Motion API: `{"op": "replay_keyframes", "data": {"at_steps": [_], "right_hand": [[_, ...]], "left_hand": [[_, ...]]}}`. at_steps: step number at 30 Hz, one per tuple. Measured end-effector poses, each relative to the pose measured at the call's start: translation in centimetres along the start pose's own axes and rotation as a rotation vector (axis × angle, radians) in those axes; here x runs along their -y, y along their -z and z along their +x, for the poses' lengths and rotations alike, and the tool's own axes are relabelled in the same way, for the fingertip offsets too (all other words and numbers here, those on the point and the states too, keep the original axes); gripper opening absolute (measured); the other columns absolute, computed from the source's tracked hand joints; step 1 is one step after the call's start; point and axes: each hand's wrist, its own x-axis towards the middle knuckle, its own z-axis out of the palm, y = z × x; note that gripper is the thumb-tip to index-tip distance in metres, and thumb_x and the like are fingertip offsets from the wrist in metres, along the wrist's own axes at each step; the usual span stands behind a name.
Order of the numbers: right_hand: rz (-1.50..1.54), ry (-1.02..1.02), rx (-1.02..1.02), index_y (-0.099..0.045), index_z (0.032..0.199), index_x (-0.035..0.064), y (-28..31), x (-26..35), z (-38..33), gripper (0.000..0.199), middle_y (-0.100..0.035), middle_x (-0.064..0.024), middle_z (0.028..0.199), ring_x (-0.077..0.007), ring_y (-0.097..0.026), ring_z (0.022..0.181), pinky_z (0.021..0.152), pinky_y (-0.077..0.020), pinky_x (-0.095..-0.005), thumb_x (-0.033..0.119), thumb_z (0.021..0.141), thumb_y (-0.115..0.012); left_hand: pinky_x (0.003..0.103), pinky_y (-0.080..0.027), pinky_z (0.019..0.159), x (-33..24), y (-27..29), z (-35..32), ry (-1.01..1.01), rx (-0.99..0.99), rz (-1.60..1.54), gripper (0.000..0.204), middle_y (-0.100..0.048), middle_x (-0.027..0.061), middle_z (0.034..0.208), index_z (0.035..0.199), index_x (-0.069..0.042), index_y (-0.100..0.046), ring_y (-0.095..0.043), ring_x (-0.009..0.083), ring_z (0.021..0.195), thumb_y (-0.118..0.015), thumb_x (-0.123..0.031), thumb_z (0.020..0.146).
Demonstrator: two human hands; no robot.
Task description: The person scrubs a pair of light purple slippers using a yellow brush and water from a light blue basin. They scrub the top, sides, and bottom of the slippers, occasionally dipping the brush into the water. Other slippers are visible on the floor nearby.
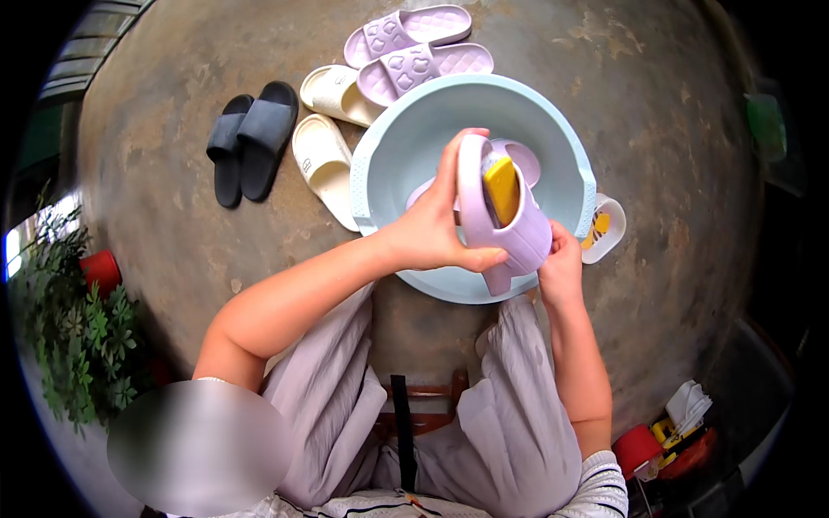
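My left hand [432, 220] grips a lilac slipper [527, 246] tilted on its side over a pale blue basin [380, 164], thumb on the near edge and fingers around the sole. A yellow scrubbing brush [501, 192] with pale bristles sits inside the slipper's strap opening. At the opening's other end my right hand [563, 259] is closed, in line with the brush; the slipper hides the handle and most of the grip. Another lilac slipper [525, 160] lies in the basin, partly covered by the held one.
Beyond the basin lie a lilac pair [423, 69], cream slippers [324, 155] and black slides [266, 129]. A white dish with yellow pieces [615, 226] stands against the basin's right side. Leafy plants [86, 337] are at left; a red container [637, 449] is at lower right.
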Motion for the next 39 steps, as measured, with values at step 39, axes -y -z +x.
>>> {"op": "replay_keyframes", "data": {"at_steps": [39], "right_hand": [[0.128,0.177,-0.167,-0.050,0.104,0.0057,7.6,0.5,-0.4,0.045,-0.052,0.0012,0.077,-0.0046,-0.044,0.055,0.048,-0.0378,-0.0218,0.051,0.103,-0.045]], "left_hand": [[0.037,-0.055,0.089,4.2,-3.4,4.4,0.451,-0.287,-0.442,0.050,-0.063,0.0125,0.118,0.132,-0.003,-0.048,-0.065,0.0211,0.104,-0.071,-0.008,0.087]]}}
